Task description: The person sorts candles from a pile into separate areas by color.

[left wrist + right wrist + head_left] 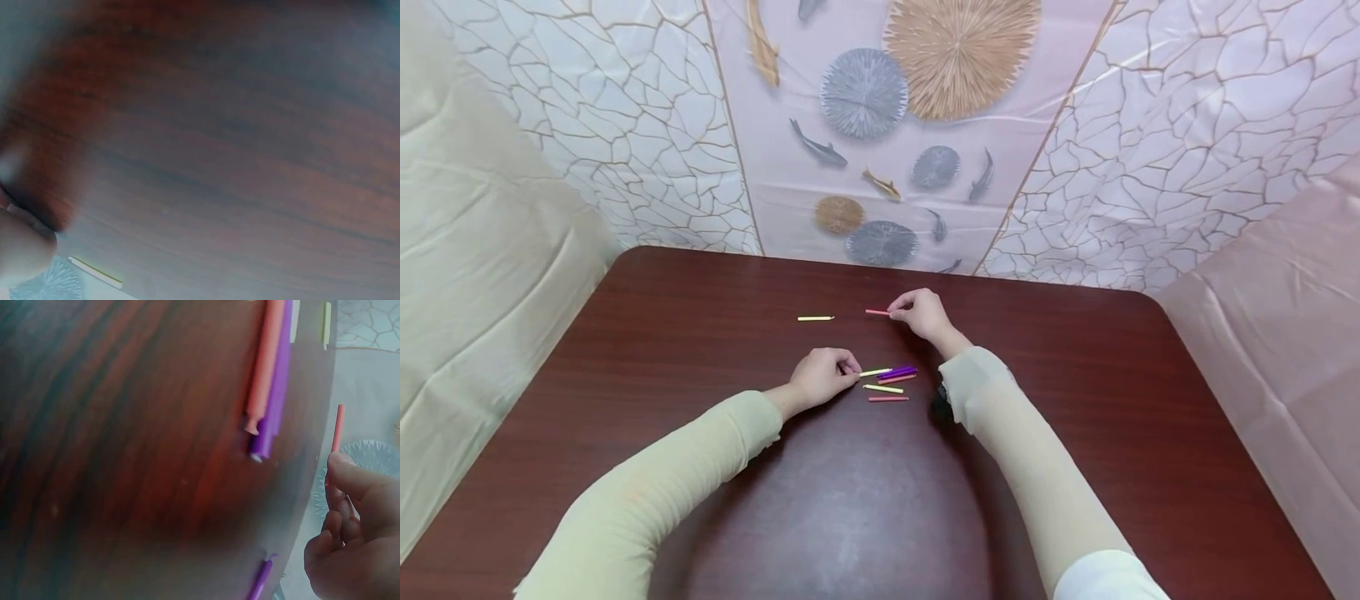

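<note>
My right hand point(919, 313) pinches one end of a pink stick point(877, 312) near the table's far side; in the right wrist view the stick point(337, 428) points up from between thumb and finger of the hand point(362, 531). My left hand point(826, 375) pinches the left end of a yellow stick point(875, 372) at the pile. Against its other end lie purple sticks point(897, 372), with a pink one point(897, 379) just below. Nearer me are a yellow stick point(883, 388) and a pink stick point(888, 399). In the left wrist view only part of the hand point(25, 247) shows.
Another yellow stick point(816, 318) lies alone at the far left of the pile, left of the pinched pink one. The brown table point(700, 308) ends at a patterned backdrop point(677, 142). A dark object point(941, 405) is partly hidden by my right sleeve.
</note>
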A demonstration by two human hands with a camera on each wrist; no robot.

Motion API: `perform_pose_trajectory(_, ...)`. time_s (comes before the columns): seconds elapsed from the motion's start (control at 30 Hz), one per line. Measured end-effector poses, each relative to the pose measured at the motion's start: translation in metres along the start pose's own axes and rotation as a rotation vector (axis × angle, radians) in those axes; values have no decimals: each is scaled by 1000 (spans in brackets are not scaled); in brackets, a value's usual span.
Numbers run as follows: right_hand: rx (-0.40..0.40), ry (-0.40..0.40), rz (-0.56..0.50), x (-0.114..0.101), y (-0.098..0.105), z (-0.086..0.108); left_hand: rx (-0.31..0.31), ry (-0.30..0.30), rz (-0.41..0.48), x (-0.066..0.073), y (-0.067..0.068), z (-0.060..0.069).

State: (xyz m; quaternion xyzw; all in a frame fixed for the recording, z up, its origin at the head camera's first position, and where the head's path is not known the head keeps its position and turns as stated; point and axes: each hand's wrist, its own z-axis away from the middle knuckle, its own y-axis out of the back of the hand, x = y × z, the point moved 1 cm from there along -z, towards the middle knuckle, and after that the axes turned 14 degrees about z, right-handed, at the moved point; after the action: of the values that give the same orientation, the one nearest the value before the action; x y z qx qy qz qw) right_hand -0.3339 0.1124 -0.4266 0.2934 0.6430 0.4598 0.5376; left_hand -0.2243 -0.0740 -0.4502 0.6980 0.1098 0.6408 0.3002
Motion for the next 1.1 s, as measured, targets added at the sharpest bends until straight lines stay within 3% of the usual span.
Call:
perform_pose_trajectory(0.27,-30,33,90,0,-11,-1,13,-25,1,2,-1,0)
perform_pose_trajectory(0.6,-33,41,82,-2,-13,-2,13,-29,-13,4,1,2)
perform_pose_trajectory(0.87,52,0,-17,-3,-2,2,10,-14,-8,5,-1,1)
perform_pose_trajectory(1.1,84,53,-129,-10,22,17,-7,-23,-8,5,2,3)
